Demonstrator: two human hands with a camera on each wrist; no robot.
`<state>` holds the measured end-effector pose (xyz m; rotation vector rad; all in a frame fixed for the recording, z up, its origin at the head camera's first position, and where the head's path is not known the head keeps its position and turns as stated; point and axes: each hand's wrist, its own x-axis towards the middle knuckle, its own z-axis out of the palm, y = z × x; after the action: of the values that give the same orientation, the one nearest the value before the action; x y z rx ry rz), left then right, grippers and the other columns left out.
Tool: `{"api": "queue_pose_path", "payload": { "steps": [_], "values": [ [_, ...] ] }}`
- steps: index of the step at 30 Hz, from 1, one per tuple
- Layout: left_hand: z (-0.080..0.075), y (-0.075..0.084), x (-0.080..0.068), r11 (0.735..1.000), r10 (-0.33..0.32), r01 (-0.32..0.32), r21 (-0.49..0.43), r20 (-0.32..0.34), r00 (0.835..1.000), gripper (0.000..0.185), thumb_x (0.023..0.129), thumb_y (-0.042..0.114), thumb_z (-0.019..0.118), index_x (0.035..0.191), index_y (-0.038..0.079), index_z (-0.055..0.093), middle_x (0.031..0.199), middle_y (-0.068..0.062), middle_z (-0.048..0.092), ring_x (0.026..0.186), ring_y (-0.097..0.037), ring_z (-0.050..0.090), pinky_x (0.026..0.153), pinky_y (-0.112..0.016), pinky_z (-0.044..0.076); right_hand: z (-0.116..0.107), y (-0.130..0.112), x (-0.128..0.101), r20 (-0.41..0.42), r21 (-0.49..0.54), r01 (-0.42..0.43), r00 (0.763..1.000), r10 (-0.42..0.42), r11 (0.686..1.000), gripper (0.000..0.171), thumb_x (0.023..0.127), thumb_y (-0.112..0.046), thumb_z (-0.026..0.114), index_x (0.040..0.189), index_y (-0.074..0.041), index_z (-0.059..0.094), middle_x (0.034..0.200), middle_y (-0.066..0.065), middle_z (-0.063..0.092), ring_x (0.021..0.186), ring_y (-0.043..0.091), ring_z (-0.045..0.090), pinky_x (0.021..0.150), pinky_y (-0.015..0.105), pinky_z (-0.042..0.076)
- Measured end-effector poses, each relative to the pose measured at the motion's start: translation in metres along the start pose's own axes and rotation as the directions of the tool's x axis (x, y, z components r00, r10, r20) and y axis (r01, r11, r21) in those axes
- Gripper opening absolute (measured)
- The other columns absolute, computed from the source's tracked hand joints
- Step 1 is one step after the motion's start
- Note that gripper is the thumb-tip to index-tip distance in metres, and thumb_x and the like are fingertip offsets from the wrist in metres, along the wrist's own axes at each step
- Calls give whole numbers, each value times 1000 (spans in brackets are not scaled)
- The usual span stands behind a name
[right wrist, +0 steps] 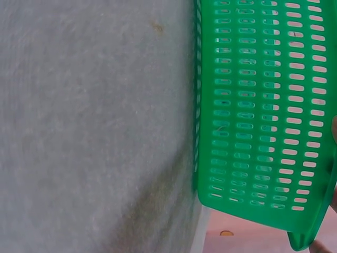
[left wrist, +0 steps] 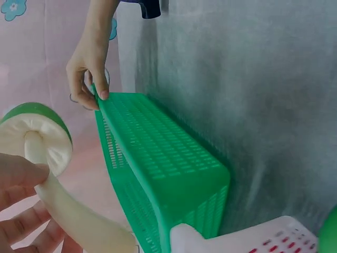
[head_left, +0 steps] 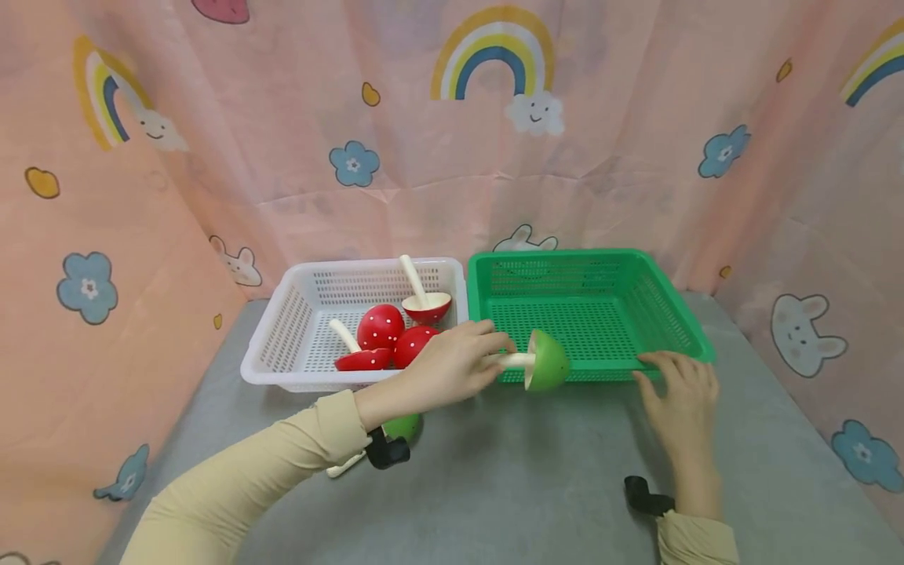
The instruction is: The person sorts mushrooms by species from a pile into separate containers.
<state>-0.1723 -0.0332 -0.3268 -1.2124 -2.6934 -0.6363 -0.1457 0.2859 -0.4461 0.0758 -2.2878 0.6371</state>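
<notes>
My left hand (head_left: pixel 457 359) pinches the pale stem of a toy mushroom (head_left: pixel 549 362), its green cap pointing right, over the front rim of the green basket (head_left: pixel 565 320). In the left wrist view the thumb lies on the stem (left wrist: pixel 79 216), just below the cap's cream underside. My right hand (head_left: pixel 683 404) grips the green basket's front rim near its right corner, thumb outside and fingers over the edge. Only fingertips of it show at the right wrist view's edge. A second mushroom with a green cap (head_left: pixel 402 427) lies on the table, partly hidden behind my left forearm.
A white basket (head_left: pixel 263 349) stands left of the green one, close against it. Inside are several red mushrooms (head_left: pixel 381 325) with white dots, some with stems up. Both baskets stand on a grey-covered table (head_left: pixel 537 486). A pink printed curtain (head_left: pixel 297 118) hangs behind and at the sides.
</notes>
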Motion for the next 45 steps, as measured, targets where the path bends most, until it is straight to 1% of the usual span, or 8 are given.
{"api": "queue_pose_path", "payload": {
  "steps": [9, 14, 18, 25, 27, 30, 34, 45],
  "values": [
    [-2, 1, 51, 1000, -18, 16, 20, 127, 992, 17, 90, 14, 63, 105, 17, 69, 89, 1, 62, 74, -11, 53, 55, -17, 41, -2, 2, 5, -50, -58, 95, 994, -98, 994, 28, 73, -1, 79, 98, -3, 68, 100, 20, 66, 98, 43, 53, 96, 60, 35],
    [9, -4, 75, 998, -68, 64, 23, 228, 971, 19, 91, 12, 58, 107, 17, 69, 89, 2, 61, 74, -10, 49, 56, -18, 39, -1, 3, 2, -34, -52, 77, 996, -78, 996, 29, 72, 1, 79, 98, -3, 68, 102, 20, 65, 100, 42, 52, 99, 62, 33],
    [19, -8, 92, 995, -80, 63, 72, 274, 958, 19, 93, 12, 56, 107, 17, 68, 90, 2, 60, 73, -11, 45, 56, -19, 37, 0, 3, -1, -11, -46, 50, 999, -51, 998, 28, 74, 0, 78, 100, -4, 67, 105, 20, 64, 103, 41, 51, 104, 64, 29],
    [28, -13, 119, 992, -122, 115, 41, 365, 923, 20, 95, 13, 55, 111, 15, 66, 69, 1, 54, 53, -9, 33, 46, -19, 23, 0, 2, -2, -17, -30, 41, 999, -41, 999, 29, 74, 1, 78, 100, -4, 67, 107, 20, 64, 106, 42, 50, 107, 68, 24],
    [33, -15, 123, 990, -139, 135, 37, 385, 912, 20, 95, 13, 55, 111, 16, 66, 76, -1, 60, 55, -10, 38, 48, -20, 28, 0, 1, -2, -15, -26, 35, 999, -36, 999, 28, 74, 1, 78, 100, -4, 67, 107, 20, 64, 106, 42, 50, 107, 69, 23],
    [43, -17, 128, 987, -161, 157, 45, 414, 896, 18, 95, 14, 57, 111, 16, 66, 96, -4, 67, 67, -12, 49, 57, -21, 38, -1, 1, -3, -12, -20, 21, 1000, -21, 1000, 28, 74, 1, 77, 100, -4, 67, 107, 21, 63, 107, 42, 49, 107, 70, 22],
    [55, -19, 128, 982, -185, 178, 59, 448, 875, 18, 94, 15, 59, 111, 15, 67, 114, -5, 66, 83, -15, 56, 70, -25, 46, -1, 1, -3, -13, -19, 18, 1000, -18, 1000, 28, 74, 1, 78, 100, -4, 67, 107, 21, 63, 107, 42, 50, 107, 70, 22],
    [75, -18, 126, 976, -211, 212, 58, 514, 832, 18, 97, 14, 55, 110, 14, 67, 111, -4, 65, 80, -15, 51, 71, -25, 46, 1, 4, -2, -11, -13, 15, 1000, -16, 1000, 28, 75, 0, 77, 100, -5, 67, 108, 20, 63, 108, 42, 49, 109, 70, 20]
  ]
}}
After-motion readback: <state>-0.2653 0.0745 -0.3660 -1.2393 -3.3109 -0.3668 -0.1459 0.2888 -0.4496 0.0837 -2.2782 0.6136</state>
